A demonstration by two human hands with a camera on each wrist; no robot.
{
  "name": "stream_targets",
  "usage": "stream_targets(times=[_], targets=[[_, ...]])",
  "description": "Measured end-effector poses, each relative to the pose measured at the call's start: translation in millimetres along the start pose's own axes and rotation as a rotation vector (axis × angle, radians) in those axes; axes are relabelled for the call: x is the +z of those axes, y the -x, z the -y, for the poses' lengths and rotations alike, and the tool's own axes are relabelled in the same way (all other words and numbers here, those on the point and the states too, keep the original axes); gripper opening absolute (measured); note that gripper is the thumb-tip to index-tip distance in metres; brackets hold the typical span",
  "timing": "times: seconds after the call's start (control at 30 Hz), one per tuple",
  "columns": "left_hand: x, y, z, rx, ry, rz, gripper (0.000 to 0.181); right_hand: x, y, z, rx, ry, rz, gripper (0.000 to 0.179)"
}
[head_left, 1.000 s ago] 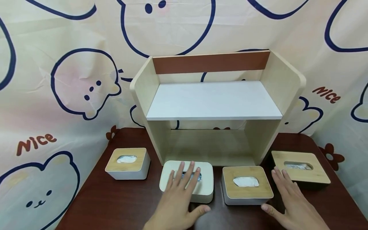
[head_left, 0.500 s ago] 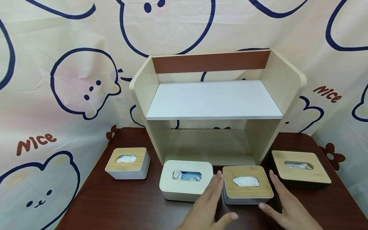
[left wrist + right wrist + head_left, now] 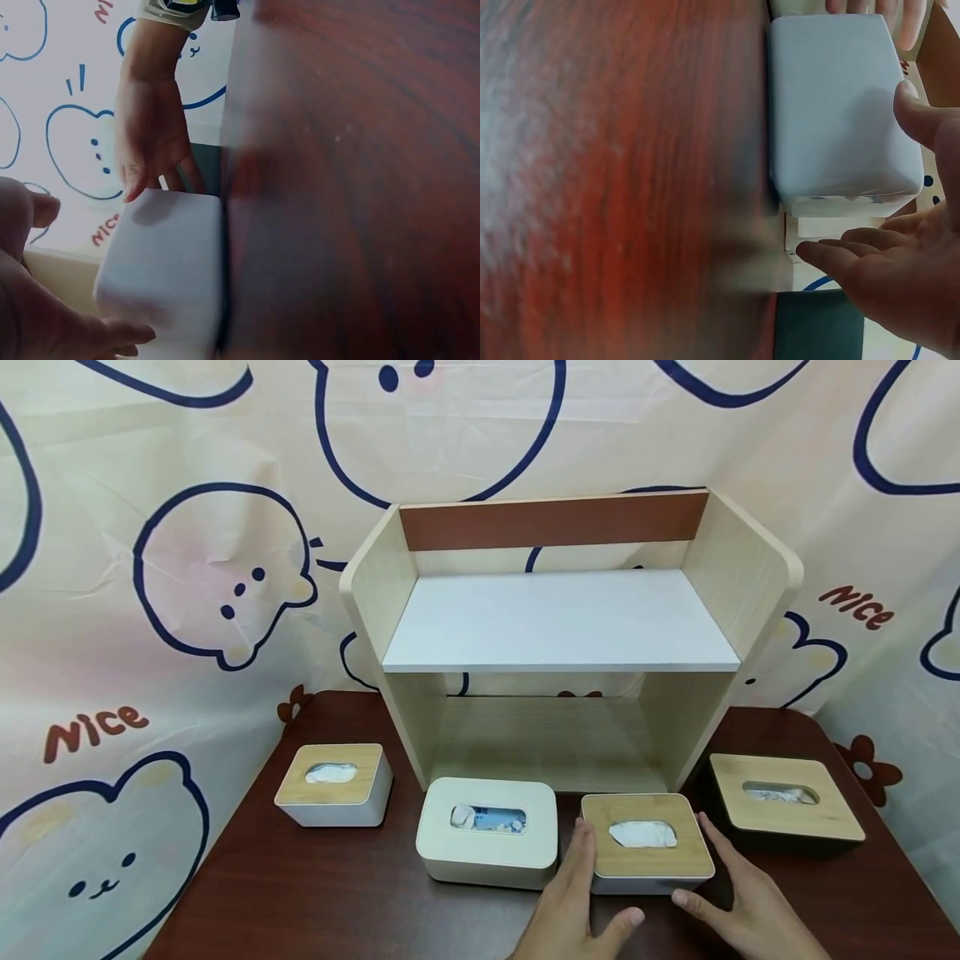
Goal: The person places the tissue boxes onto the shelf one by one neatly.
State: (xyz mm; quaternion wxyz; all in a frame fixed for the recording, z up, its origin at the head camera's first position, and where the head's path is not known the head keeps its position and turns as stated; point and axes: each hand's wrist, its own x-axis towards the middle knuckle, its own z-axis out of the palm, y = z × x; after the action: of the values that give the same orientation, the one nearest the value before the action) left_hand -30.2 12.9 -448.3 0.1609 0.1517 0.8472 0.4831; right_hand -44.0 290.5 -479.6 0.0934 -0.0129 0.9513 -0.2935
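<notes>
A tissue box (image 3: pixel 637 864) with a white body and a light wooden lid stands on the dark table, white tissue showing in its oval slot. My left hand (image 3: pixel 573 906) is along its left side, fingers straight and fingertips right at the edge. On the opposite side my right hand (image 3: pixel 753 906) spreads its fingers, with its thumb close to the front right corner. The right wrist view shows a narrow gap between those fingers and the box wall (image 3: pixel 832 105). Just left of my left hand sits an all-white tissue box (image 3: pixel 480 852), a blue packet visible in its slot.
A two-tier shelf (image 3: pixel 558 622) stands behind the boxes. A smaller wood-lidded tissue box (image 3: pixel 333 785) is at the left, and a dark one with a wooden lid (image 3: pixel 783 793) is at the right, near my right hand. A patterned curtain (image 3: pixel 225 710) surrounds the table.
My left hand has moved right, from over the all-white tissue box to the left side of the wood-lidded one. My right hand has shifted slightly left, towards that box.
</notes>
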Motion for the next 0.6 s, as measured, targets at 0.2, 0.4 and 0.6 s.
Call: stream_targets(times=[0.2, 0.4, 0.6], targets=[[6.1, -6.8, 8.9, 0.0, 0.014, -0.064, 0.097, 0.7, -1.7, -0.5, 0.063, -0.02, 0.024, 0.121], [10.7, -12.7, 17.4, 0.074, 0.003, -0.136, 0.09, 4.4, -0.1, -1.1, 0.085, -0.085, -0.01, 0.116], [14.3, -16.9, 18.4, 0.083, 0.013, -0.169, 0.082, 6.3, -0.7, -1.2, 0.118, -0.124, -0.017, 0.108]])
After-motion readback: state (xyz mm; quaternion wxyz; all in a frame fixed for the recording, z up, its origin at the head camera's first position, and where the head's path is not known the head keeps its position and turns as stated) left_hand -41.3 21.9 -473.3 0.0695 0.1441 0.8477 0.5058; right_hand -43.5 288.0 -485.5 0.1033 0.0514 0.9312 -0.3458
